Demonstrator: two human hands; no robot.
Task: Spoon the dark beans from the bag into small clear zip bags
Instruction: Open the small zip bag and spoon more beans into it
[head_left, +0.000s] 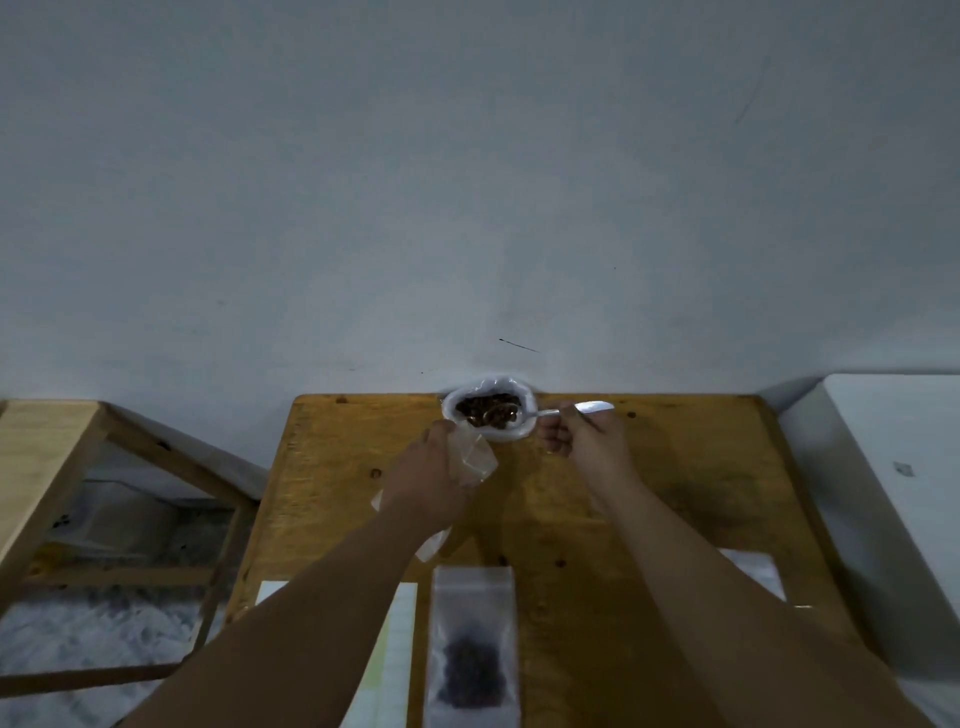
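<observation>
A white bag (524, 427) with rolled-down rim stands at the table's far edge, full of dark beans (480, 406). My right hand (582, 436) grips a metal spoon (595, 407) by its handle; the bowl end lies among the beans. My left hand (428, 478) holds an empty small clear zip bag (475, 457) just left of the big bag, its mouth toward the beans. A filled clear zip bag (471, 644) with dark beans lies flat near the front edge.
The wooden table (649, 493) stands against a plain wall. Pale sheets or bags (397, 639) lie under my left forearm, and another clear packet (758, 571) lies at the right. A wooden frame (78, 467) stands left, a white surface (893, 467) right.
</observation>
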